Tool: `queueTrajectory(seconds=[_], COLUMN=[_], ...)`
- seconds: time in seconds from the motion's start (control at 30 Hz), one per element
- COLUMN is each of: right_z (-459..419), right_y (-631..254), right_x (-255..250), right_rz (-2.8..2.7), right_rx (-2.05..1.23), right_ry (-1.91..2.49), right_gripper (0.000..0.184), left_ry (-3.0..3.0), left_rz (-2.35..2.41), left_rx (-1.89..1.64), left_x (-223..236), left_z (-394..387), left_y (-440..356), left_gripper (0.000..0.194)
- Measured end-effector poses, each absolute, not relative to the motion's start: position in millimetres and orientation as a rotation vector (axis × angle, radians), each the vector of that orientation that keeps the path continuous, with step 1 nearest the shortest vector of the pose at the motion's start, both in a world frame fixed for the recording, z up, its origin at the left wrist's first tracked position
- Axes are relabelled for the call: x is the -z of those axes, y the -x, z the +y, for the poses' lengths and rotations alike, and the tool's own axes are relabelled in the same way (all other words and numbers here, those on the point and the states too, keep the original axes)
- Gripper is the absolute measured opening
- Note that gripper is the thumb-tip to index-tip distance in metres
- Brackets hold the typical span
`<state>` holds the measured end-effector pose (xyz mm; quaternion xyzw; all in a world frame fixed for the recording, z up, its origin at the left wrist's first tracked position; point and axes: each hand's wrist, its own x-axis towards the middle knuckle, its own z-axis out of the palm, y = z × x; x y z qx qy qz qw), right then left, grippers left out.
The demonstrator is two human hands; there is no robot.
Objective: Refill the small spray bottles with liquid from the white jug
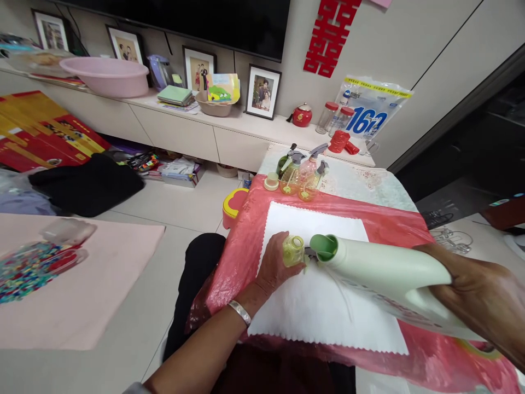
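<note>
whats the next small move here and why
Probably bring the spout of the green jug over the open mouth of the small yellow bottle: the right hand holds the jug tilted, but its spout appears beside the mouth, not above it.

The large pale green jug [381, 268] appears to be smooth plastic with a soft, low sheen, and its green spout [324, 249] looks like plastic as well. The small yellow-tinted bottle [292, 250] is see-through and shiny. The red plastic sheet [233, 268] over the surface is thin, crinkled and glossy, while the white scallop-edged mat [320, 317] on it looks matt and smooth. The silver-coloured bangle [240, 312] has a bright metallic shine. The wide pink basin [109, 75] looks like smooth plastic, the squat red jar [302, 115] is glossy, and the black television screen [184, 19] is dark and sleek. The floor tiles [192, 205] look smooth, with a faint sheen.
</note>
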<state>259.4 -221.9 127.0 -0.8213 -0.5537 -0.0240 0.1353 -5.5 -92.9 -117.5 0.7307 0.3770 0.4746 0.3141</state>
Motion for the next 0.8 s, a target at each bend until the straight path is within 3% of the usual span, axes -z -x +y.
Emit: queueTrajectory(seconds=[0.2,0.6,0.8], right_z=[-215,-198,-197], right_y=[-259,-242,-247], right_x=[-129,-137,-133], right_rz=[-2.006,-2.085,-2.207], right_rx=[0.198,0.194,0.34], right_ry=[2.478,2.697,2.546], right_gripper=[0.028,0.029,0.028], left_ry=[-1.882,-1.889,-1.89], left_rz=[0.998,0.97,0.945], left_rx=[-1.252,-1.231,-1.244], left_x=[121,122,125], left_z=[-95,-97,-96], left_y=[4,3,4], left_gripper=[0.088,0.092,0.092])
